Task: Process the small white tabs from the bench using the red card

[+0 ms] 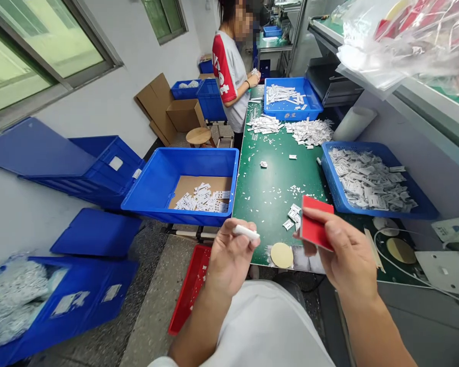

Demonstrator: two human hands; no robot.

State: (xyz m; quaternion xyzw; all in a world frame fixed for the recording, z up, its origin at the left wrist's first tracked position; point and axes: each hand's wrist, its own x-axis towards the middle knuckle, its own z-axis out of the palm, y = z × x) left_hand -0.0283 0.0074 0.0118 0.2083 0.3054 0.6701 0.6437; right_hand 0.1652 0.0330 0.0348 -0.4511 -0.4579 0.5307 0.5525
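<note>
The left hand (229, 257) pinches a white strip (246, 232) between thumb and fingers, though they seem to hide part of it. The right hand (340, 250) has its fingers closed on a red card (316, 223). Just beyond the card, loose white tags (294, 216) lie on the green mat (275, 204). Right of the mat, a blue crate (382, 149) is heaped with tags; left of it, a blue bin (183, 163) holds fewer.

White letters that seem to read "Ket" are showing on the red sleeve (222, 69) of the far co-worker's T-shirt, while the white label (115, 163) on the left blue plastic crate is staying unreadable.
</note>
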